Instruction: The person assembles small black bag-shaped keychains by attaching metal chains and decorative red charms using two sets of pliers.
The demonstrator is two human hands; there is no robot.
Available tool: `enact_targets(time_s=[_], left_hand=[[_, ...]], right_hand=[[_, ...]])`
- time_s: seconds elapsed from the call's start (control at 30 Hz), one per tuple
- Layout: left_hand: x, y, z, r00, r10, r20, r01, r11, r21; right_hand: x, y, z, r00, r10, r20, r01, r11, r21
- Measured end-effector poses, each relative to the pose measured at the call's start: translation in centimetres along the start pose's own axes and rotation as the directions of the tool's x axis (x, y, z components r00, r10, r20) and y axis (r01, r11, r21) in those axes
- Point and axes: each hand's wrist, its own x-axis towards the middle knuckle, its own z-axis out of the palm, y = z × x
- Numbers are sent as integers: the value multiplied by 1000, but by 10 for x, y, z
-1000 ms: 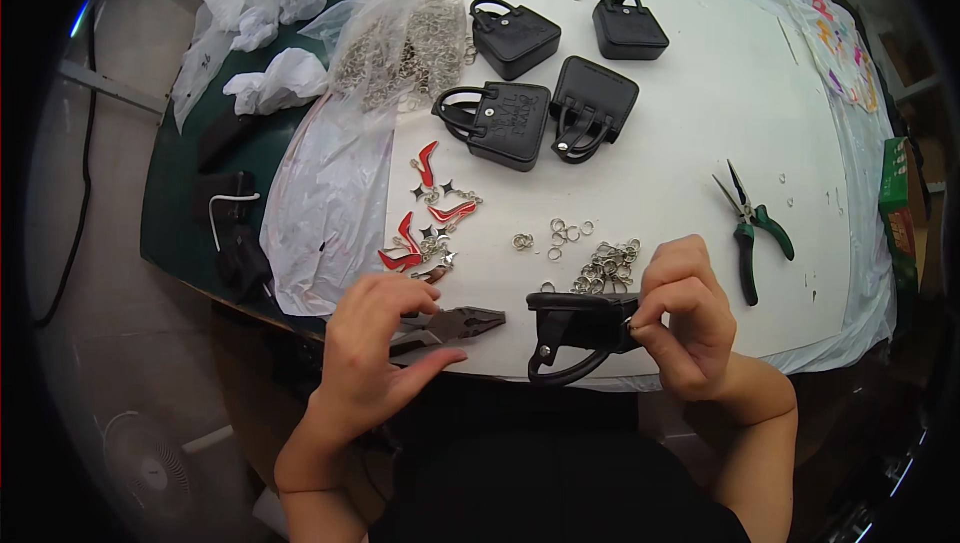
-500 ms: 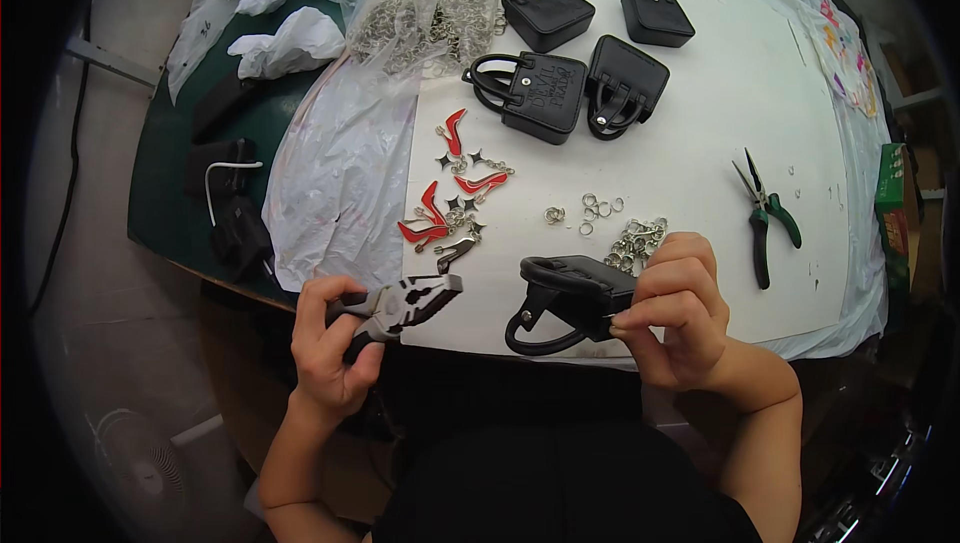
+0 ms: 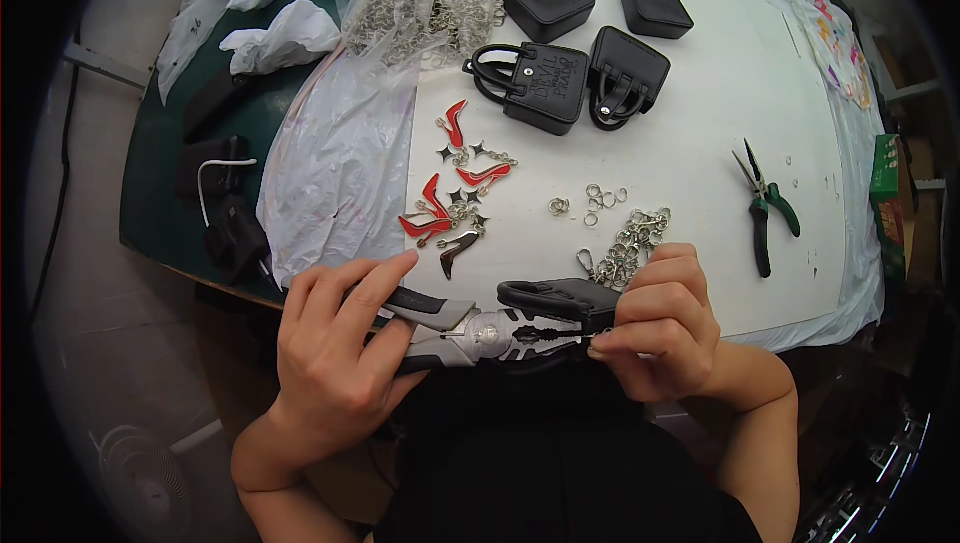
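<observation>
My left hand (image 3: 340, 338) is wrapped round the grey-and-black handles of a pair of combination pliers (image 3: 490, 334). Their jaws reach right to the fingertips of my right hand (image 3: 662, 328). Those fingers pinch the edge of a small black handbag (image 3: 572, 295), along with a tiny metal piece at the plier tips that is mostly hidden. The bag lies tilted behind the pliers, which cover part of it. Just beyond it sits a silver chain (image 3: 637, 240) with a clasp. Loose metal rings (image 3: 594, 205) are scattered farther up.
Several small black handbags (image 3: 545, 93) stand at the back. Red shoe charms (image 3: 484, 175) with star pieces lie left of centre. Green-handled needle-nose pliers (image 3: 762, 208) rest at the right. A clear bag of chains (image 3: 425, 8) sits back left, beside white plastic sheeting (image 3: 340, 153).
The pliers have swung right and down, from apart to beside the right fingertips at the handbag. My right hand and the handbag have shifted slightly left.
</observation>
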Motion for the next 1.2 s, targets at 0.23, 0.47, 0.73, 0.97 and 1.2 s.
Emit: enact_targets(time_s=[0.23, 0.47, 0.73, 0.97, 1.2], left_hand=[[4, -2, 0, 999, 45, -11, -45, 999, 11], [6, -10, 5, 999, 0, -34, -1, 1000, -27], [19, -12, -3, 989, -126, 81, 134, 986, -95], [13, -16, -9, 986, -138, 97, 145, 987, -66], [14, -18, -8, 992, -116, 50, 119, 991, -67]], right_hand=[[3, 1, -4, 999, 25, 44, -27, 999, 40], [-15, 42, -80, 929, 368, -18, -344, 849, -401], [-94, 76, -140, 541, 837, -79, -599, 318, -734], [-99, 71, -148, 609, 793, 2, -442, 342, -830], [-41, 39, -141, 448, 892, 67, -804, 434, -406]])
